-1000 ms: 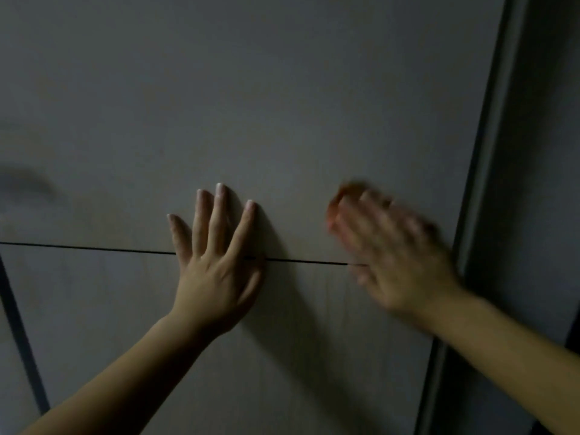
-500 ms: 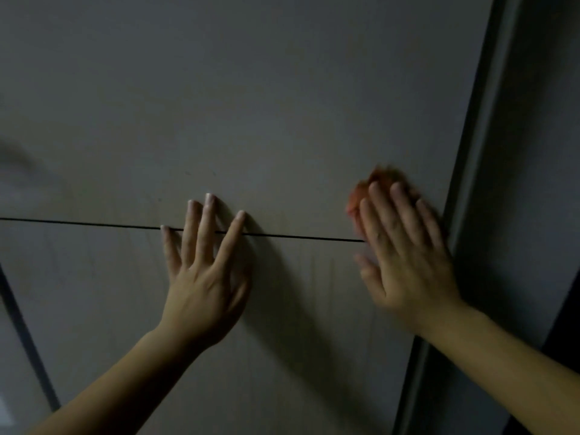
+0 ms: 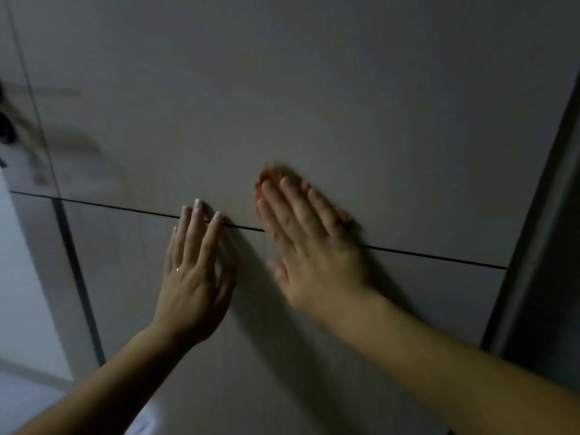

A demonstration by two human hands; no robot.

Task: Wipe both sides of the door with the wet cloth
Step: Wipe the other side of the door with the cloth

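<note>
Item 1: door [image 3: 314,89], pale grey panel, fills most of my view; thin dark groove [image 3: 125,208] runs across it, slanting down to the R. Item 2: L hand [image 3: 194,271], flat on the door, palm below the groove, fingertips reaching the groove and just over it; fingers straight, a little spread, holding nothing; small ring [image 3: 177,269] on one finger. Item 3: R hand [image 3: 307,246], just R of the L hand, not touching it, lies across the groove w/ fingers above and wrist below; fingers straight and together, pressing the cloth flat to the door, not curled round it; motion-blurred. Item 4: cloth [image 3: 261,183], orange-red, above the groove, nearly all hidden under the R fingers; I see only an edge past the fingertips. Item 5: dark vertical strip [image 3: 80,287], crosses near the groove's L end. Item 6: grey frame [image 3: 539,246], at the groove's R end. Blurred dark shape above the groove's L end; can't tell what.
</note>
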